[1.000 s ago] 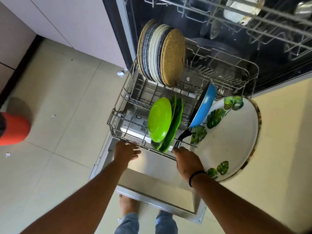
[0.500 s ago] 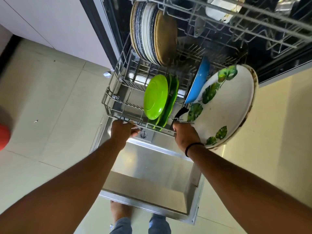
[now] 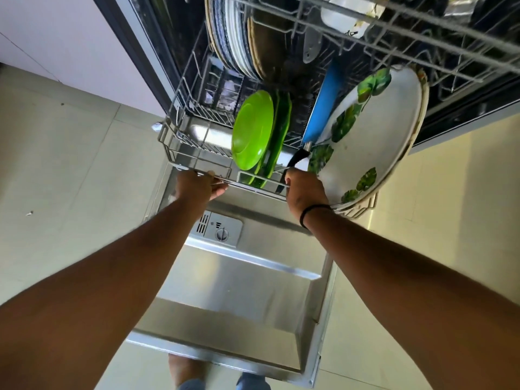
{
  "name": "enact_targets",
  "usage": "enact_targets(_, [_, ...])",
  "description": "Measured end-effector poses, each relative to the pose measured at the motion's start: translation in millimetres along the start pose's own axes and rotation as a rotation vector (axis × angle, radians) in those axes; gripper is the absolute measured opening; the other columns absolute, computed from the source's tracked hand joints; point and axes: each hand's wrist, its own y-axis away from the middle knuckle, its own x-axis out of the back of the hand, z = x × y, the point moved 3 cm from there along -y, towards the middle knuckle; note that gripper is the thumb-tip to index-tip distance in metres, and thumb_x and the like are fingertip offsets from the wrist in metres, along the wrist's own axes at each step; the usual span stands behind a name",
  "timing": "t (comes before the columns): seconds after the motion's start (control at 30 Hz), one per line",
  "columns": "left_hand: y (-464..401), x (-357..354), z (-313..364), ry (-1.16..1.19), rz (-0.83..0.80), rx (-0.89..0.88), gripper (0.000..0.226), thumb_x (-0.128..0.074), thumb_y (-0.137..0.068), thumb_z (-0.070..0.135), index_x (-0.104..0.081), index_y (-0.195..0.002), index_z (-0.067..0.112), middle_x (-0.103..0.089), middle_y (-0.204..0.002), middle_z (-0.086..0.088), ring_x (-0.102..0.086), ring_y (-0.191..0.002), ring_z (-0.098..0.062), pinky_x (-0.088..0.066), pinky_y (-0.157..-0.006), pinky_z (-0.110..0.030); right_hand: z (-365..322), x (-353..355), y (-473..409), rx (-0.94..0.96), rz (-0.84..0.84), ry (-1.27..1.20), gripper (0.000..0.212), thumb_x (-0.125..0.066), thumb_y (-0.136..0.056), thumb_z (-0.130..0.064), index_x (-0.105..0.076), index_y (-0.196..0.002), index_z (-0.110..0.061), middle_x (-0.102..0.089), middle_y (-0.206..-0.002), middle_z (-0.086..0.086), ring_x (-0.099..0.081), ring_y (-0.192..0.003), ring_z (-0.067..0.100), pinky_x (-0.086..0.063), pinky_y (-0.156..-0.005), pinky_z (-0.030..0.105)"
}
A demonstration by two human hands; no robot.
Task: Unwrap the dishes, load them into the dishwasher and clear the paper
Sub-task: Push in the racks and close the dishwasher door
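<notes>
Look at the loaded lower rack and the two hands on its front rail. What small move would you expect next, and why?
Probably a further push of the lower rack inward. Both the left hand and the right hand grip its front rail, it carries green plates, a blue pan and a leaf-print platter, and its front end sits over the open door.

left hand (image 3: 197, 187): arm outstretched, fingers curled | right hand (image 3: 305, 192): arm outstretched, fingers curled

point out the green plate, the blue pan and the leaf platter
green plate (image 3: 251, 130), head view, middle of its back
blue pan (image 3: 323, 109), head view, blue underside
leaf platter (image 3: 385, 130), head view, bare white face
</notes>
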Motion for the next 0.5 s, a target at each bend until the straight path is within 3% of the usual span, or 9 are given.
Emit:
enact_targets(0.17, [-16.4, -10.7, 15.0, 0.093, 0.058, 0.080, 0.027, -0.050, -0.102, 0.004, -0.052, -0.125, -0.011, -0.069, -0.088, -0.017, -0.074, -0.061, -0.024, -0.059, -0.053, -0.027, 1.6, 13.7, -16.4, 0.015, 0.018, 0.025, 0.031, -0.042, -0.095, 0.002, -0.059, -0.119, -0.005, -0.066, -0.111, 0.021, -0.063, -0.106, 0.037, -0.049, -0.086, 0.037])
enact_targets(0.27, [-17.5, -19.1, 27.1, 0.035, 0.074, 0.002, 0.028, -0.050, -0.101, -0.001, -0.052, -0.126, -0.011, -0.069, -0.083, -0.011, -0.071, -0.058, -0.013, -0.056, -0.055, -0.021, 2.1, 18.9, -29.3, 0.025, 0.045, 0.035, 0.031, -0.042, -0.094, 0.003, -0.060, -0.117, -0.005, -0.066, -0.113, 0.022, -0.063, -0.108, 0.037, -0.050, -0.087, 0.037])
enact_targets(0.33, [-21.3, -23.6, 33.6, -0.003, 0.111, -0.031, 0.022, -0.047, -0.101, -0.003, -0.054, -0.121, -0.010, -0.070, -0.074, -0.012, -0.070, -0.053, -0.017, -0.054, -0.050, -0.021, 3.4, 23.0, -40.2, 0.031, 0.064, 0.046, 0.031, -0.042, -0.094, 0.004, -0.061, -0.117, -0.006, -0.066, -0.115, 0.022, -0.063, -0.109, 0.037, -0.050, -0.089, 0.038])
enact_targets(0.4, [-25.3, -29.2, 42.2, 0.051, 0.101, -0.017, 0.022, -0.049, -0.100, -0.005, -0.055, -0.120, -0.012, -0.071, -0.085, -0.016, -0.070, -0.053, -0.015, -0.057, -0.052, -0.022, 5.2, 28.0, -52.3, 0.029, 0.084, 0.055, 0.031, -0.042, -0.095, 0.002, -0.061, -0.118, -0.006, -0.065, -0.117, 0.021, -0.063, -0.111, 0.037, -0.050, -0.090, 0.038])
enact_targets(0.5, [-39.9, -38.9, 51.0, 0.047, 0.029, -0.055, 0.028, -0.054, -0.098, -0.004, -0.057, -0.126, -0.008, -0.069, -0.115, -0.020, -0.070, -0.073, -0.016, -0.060, -0.066, -0.024, 7.6, 32.8, -71.7, 0.018, 0.110, 0.094, 0.032, -0.044, -0.098, -0.001, -0.059, -0.126, -0.004, -0.064, -0.124, 0.021, -0.062, -0.116, 0.036, -0.050, -0.093, 0.038])
